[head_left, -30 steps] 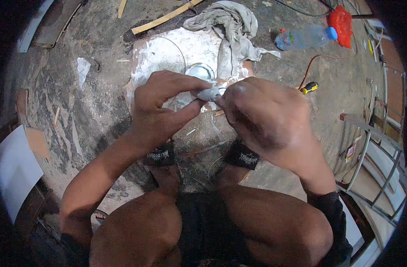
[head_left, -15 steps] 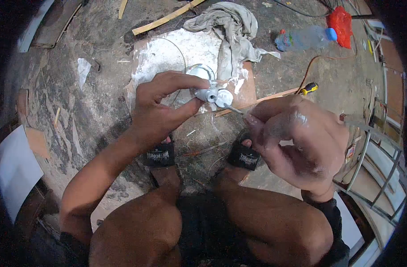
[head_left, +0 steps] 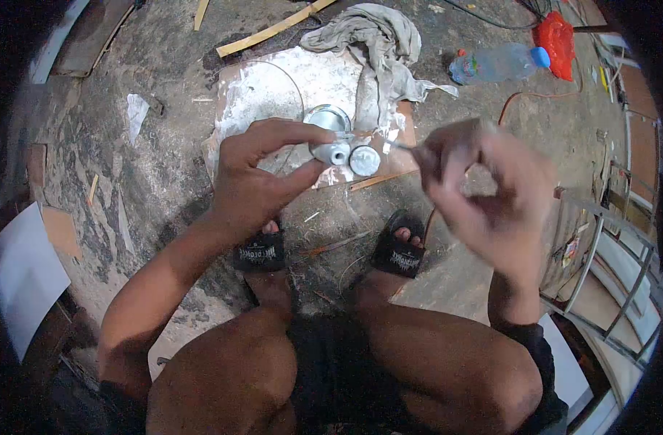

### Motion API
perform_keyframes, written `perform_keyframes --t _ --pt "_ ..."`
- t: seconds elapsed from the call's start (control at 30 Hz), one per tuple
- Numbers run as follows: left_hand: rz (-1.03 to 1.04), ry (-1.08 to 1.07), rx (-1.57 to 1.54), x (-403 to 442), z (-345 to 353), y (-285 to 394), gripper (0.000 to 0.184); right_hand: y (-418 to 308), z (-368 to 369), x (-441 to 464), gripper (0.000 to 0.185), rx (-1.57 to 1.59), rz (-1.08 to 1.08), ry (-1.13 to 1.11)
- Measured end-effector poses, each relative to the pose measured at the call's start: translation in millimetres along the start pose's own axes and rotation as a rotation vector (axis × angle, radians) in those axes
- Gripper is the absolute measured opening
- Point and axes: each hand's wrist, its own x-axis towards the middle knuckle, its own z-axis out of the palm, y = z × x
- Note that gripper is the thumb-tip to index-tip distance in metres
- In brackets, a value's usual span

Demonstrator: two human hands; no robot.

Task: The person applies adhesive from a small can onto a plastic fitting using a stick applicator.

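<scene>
My left hand [head_left: 270,159] pinches a small white cylindrical piece [head_left: 337,153] between thumb and fingers; a dark hole shows in the end facing me. My right hand [head_left: 491,192], blurred by motion, is closed around a thin stick-like tool [head_left: 402,146]. The tool's tip points left toward the white piece, apart from it. Just right of the held piece, lower down, is a small round container or lid [head_left: 365,161] with a whitish top. Behind my left fingers stands an open round tin [head_left: 328,116], partly hidden, on a white-smeared board [head_left: 259,98].
A crumpled grey cloth [head_left: 378,36] lies across the board's far right. Beyond it are a plastic bottle [head_left: 498,64] and a red plastic bag [head_left: 555,47]. Wood strips [head_left: 273,29] lie on the floor. A metal frame [head_left: 610,272] stands at the right.
My right hand has moved up and slightly right, drawing the tool's tip away from beside the round container. My left hand holds the white piece nearly where it was.
</scene>
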Motion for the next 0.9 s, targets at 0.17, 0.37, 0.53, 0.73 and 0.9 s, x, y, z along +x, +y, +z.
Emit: perform_keyframes --t 0.17,0.37,0.53,0.73,0.9 --pt "-0.223 0.049 -0.045 -11 -1 -20 0.024 88 41 -11 0.019 -0.003 0.301 0.017" --pt "-0.25 0.055 -0.039 -19 2 -25 0.026 149 94 -42 0.029 -0.083 0.402 -0.275" --pt "-0.213 0.036 -0.008 -18 1 -19 0.027 133 103 -34 0.026 -0.128 0.236 -0.144" --pt "-0.126 0.039 -0.012 -15 1 -16 0.028 115 124 -17 0.025 0.155 0.485 -0.132" --pt "-0.107 0.02 -0.013 -14 -1 -15 0.028 123 135 -18 0.025 0.181 0.52 -0.063"
